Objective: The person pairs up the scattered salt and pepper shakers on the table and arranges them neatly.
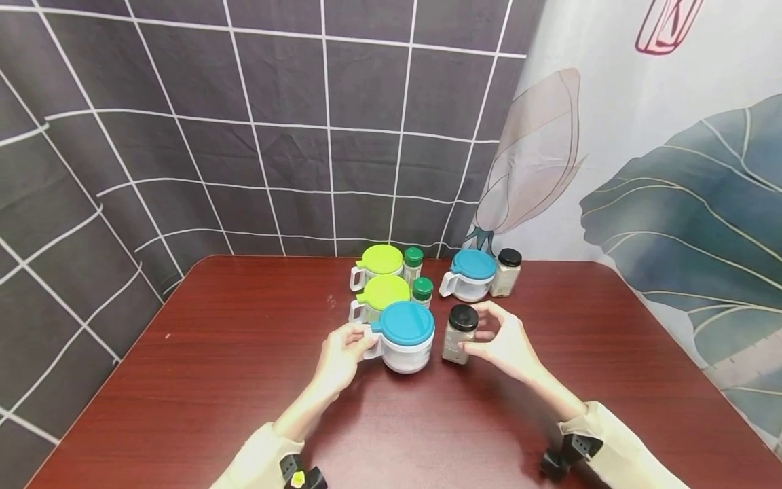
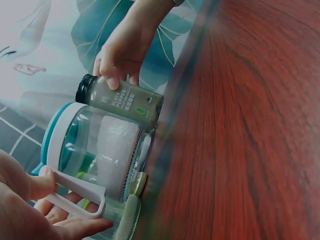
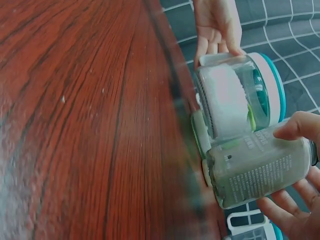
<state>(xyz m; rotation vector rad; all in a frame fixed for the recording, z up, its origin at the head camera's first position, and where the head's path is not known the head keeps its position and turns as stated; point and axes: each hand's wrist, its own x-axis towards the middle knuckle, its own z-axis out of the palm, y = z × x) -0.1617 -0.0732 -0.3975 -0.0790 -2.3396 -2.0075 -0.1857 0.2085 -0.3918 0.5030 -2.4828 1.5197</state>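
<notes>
My left hand (image 1: pixel 338 354) pinches the white handle (image 2: pixel 79 186) of a clear seasoning jar (image 1: pixel 407 354) with a blue lid. White contents show through the jar wall in both wrist views. To its right, my right hand (image 1: pixel 512 348) holds a pepper shaker (image 1: pixel 455 343) with a black cap, thumb on one side and fingers on the other. Its label (image 2: pixel 122 102) reads "BLACK PEPPER" in the left wrist view. Jar and shaker stand upright side by side, a narrow gap between them in the head view.
Behind the held jar are two green-lidded jars (image 1: pixel 381 261) and two green-capped shakers (image 1: pixel 413 261), partly hidden. Another blue-lidded jar (image 1: pixel 470 282) and a black-capped shaker (image 1: pixel 506 275) stand at the back right. The reddish-brown table (image 1: pixel 232 380) ends at hanging curtains (image 1: pixel 281 163).
</notes>
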